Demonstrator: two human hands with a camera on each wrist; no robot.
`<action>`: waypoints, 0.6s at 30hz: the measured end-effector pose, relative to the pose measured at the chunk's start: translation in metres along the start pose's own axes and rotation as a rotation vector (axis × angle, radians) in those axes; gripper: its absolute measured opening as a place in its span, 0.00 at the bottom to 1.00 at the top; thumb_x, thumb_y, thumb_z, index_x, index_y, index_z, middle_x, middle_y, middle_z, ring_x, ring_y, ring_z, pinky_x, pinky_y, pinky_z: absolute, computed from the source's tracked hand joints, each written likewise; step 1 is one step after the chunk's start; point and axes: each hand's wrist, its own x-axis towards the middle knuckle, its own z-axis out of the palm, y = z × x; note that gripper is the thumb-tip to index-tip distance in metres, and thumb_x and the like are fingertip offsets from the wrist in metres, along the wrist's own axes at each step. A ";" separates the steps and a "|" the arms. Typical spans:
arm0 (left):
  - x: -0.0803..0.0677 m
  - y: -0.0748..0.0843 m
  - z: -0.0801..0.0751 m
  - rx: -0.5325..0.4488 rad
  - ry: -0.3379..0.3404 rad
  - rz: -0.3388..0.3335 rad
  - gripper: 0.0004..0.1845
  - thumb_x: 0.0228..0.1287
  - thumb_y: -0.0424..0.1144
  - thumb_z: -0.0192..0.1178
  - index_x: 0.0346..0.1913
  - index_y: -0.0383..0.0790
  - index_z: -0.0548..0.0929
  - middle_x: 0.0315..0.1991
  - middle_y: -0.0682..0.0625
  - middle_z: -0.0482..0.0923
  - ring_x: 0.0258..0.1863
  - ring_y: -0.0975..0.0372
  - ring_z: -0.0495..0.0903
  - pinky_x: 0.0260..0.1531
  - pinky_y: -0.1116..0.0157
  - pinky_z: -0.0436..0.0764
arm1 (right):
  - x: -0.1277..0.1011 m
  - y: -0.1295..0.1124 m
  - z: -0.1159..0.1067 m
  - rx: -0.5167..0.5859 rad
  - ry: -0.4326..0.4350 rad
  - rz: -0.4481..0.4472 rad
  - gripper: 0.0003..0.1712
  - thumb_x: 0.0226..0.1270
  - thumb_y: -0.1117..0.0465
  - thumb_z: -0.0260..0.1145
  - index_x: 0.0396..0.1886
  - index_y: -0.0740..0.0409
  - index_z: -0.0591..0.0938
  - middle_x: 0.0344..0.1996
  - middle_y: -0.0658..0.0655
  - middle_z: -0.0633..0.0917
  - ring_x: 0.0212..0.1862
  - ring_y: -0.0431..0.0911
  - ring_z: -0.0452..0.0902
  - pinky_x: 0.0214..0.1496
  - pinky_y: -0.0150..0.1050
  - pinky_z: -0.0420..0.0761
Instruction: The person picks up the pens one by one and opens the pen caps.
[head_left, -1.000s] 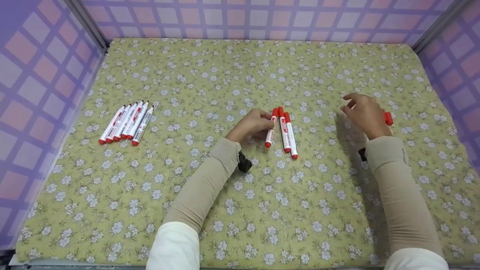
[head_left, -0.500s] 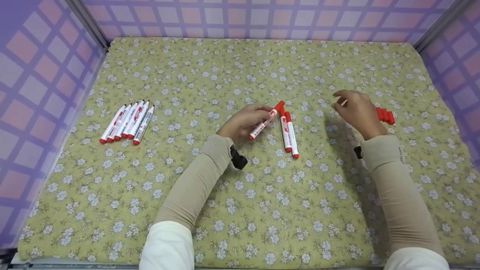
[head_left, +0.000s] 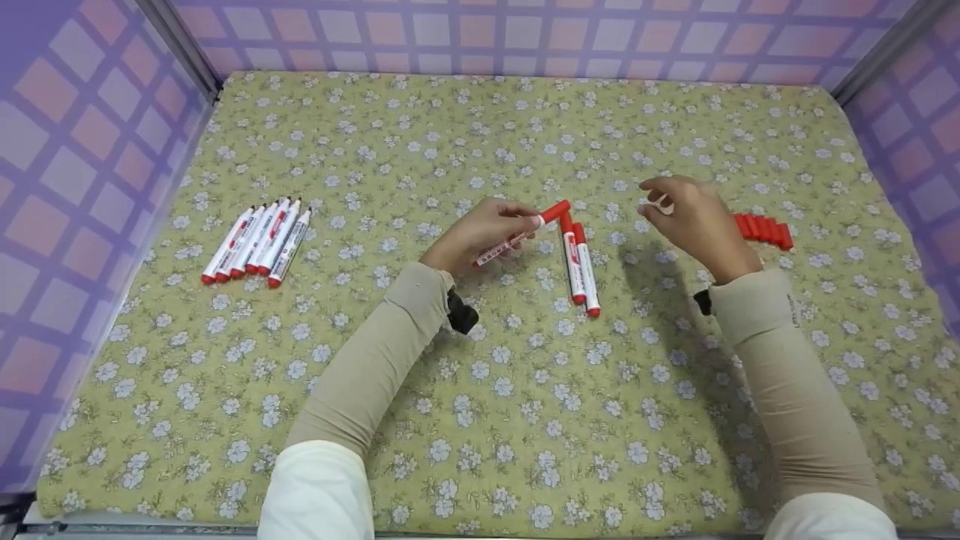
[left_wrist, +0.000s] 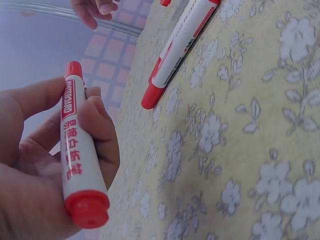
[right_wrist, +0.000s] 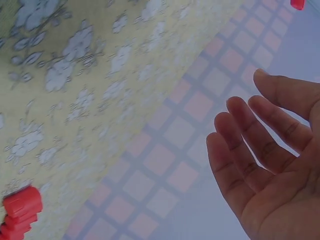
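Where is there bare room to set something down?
Bare cloth lies between the uncapped markers and left hand, along the back wall, and, nearer, between the forearms. Crowded spots: the two capped markers by the held marker, and the red caps beside the right hand.

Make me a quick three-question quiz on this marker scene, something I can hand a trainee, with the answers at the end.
1. Multiple choice: which hand holds a marker? A) left; B) right; C) both.

2. True or false: the right hand is pinching a red cap.

3. Fill in: near the middle of the floral cloth lie ___ capped markers.

Key
1. A, the left hand.
2. False; it holds nothing, and the loose red caps lie on the cloth.
3. Two, side by side.
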 end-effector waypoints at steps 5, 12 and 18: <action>-0.005 0.003 -0.005 0.128 0.035 0.048 0.18 0.68 0.46 0.59 0.57 0.45 0.81 0.50 0.36 0.77 0.26 0.60 0.67 0.33 0.58 0.70 | 0.001 -0.013 -0.001 0.033 -0.040 -0.048 0.20 0.68 0.63 0.62 0.58 0.63 0.78 0.52 0.66 0.81 0.53 0.59 0.77 0.54 0.56 0.77; -0.015 0.009 -0.006 0.318 0.063 0.171 0.16 0.66 0.46 0.61 0.52 0.44 0.84 0.45 0.48 0.81 0.37 0.51 0.73 0.36 0.54 0.75 | 0.003 -0.031 0.003 0.017 -0.060 -0.195 0.21 0.67 0.61 0.64 0.58 0.63 0.79 0.54 0.65 0.81 0.56 0.59 0.76 0.57 0.55 0.76; -0.020 0.015 -0.003 0.499 0.080 0.264 0.13 0.66 0.45 0.61 0.48 0.43 0.86 0.41 0.50 0.79 0.31 0.60 0.71 0.30 0.66 0.71 | 0.004 -0.047 0.007 0.015 -0.072 -0.335 0.22 0.66 0.61 0.66 0.58 0.62 0.79 0.53 0.63 0.82 0.55 0.56 0.78 0.55 0.52 0.78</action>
